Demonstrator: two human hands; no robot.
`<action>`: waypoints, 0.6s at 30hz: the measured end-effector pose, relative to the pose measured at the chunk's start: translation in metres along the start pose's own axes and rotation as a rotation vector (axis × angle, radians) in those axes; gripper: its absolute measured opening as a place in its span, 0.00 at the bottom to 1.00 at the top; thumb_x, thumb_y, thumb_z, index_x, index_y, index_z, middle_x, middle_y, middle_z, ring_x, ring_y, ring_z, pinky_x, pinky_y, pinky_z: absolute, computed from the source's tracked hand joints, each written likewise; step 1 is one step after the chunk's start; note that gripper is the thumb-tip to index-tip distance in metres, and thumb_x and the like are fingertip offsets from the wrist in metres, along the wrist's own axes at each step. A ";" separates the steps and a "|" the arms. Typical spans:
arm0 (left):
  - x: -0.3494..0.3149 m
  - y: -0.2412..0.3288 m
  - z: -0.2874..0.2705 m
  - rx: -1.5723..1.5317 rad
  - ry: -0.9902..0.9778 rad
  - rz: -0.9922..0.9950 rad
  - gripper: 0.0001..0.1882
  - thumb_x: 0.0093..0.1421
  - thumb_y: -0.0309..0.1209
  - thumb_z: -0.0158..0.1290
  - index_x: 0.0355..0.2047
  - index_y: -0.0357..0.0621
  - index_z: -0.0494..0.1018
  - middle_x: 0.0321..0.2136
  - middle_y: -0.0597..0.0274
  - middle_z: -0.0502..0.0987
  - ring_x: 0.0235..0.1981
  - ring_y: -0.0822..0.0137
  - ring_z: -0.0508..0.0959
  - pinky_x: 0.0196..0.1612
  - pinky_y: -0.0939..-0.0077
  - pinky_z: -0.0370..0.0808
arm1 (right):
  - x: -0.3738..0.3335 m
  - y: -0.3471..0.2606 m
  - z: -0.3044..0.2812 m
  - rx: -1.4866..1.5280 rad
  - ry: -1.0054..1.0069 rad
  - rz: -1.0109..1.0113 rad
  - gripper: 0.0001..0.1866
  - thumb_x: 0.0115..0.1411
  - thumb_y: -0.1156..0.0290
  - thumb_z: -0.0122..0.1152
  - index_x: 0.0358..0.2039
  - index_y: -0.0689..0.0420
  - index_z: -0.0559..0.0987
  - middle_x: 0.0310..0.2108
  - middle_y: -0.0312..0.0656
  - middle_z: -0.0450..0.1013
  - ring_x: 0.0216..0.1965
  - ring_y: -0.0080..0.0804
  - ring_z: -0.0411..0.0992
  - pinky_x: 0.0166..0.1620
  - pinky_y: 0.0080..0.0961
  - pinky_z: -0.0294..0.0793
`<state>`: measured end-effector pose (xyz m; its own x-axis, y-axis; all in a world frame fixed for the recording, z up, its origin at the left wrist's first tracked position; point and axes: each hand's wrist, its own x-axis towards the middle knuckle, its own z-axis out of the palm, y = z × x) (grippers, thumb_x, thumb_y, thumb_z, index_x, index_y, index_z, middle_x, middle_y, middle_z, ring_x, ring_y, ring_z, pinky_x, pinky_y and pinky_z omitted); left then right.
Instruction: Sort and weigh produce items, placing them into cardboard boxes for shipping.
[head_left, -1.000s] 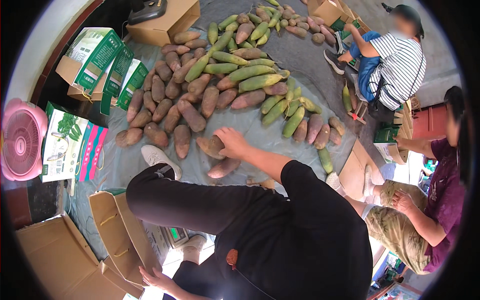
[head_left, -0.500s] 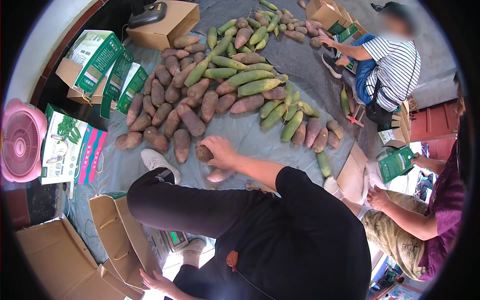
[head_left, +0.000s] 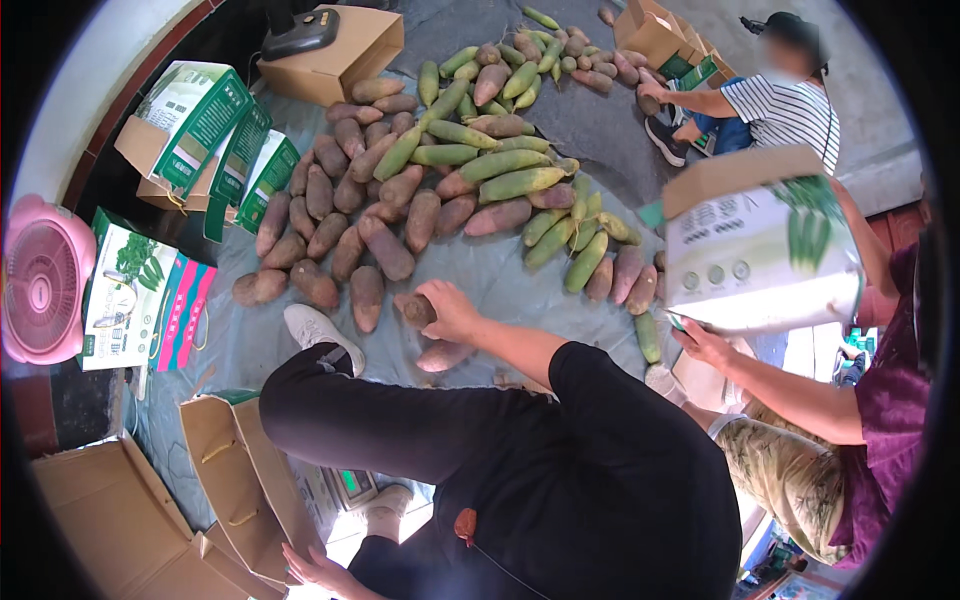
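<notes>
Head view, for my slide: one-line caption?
Right hand grips a brown shoot beside the pile; left hand touches a cardboard box.

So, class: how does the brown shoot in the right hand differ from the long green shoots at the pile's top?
The brown shoot is stubby and reddish-brown; the green shoots are longer and green-yellow. It is gripped in the right hand; they lie loose on the grey sheet. Both taper.
</notes>
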<state>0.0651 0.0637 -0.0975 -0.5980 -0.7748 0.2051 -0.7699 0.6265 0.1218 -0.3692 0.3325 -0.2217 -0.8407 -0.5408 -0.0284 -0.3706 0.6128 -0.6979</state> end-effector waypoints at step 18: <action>0.001 0.017 -0.004 -0.005 -0.101 -0.124 0.25 0.56 0.27 0.47 0.55 0.41 0.62 0.51 0.50 0.69 0.54 0.51 0.67 0.60 0.50 0.53 | 0.002 -0.003 0.002 0.074 0.010 -0.023 0.33 0.33 0.74 0.68 0.44 0.52 0.68 0.44 0.45 0.65 0.45 0.49 0.64 0.48 0.38 0.66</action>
<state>0.0526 0.0734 -0.0915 -0.5183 -0.8505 0.0894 -0.8380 0.5259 0.1453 -0.3687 0.3284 -0.2214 -0.8362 -0.5484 -0.0053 -0.3598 0.5559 -0.7493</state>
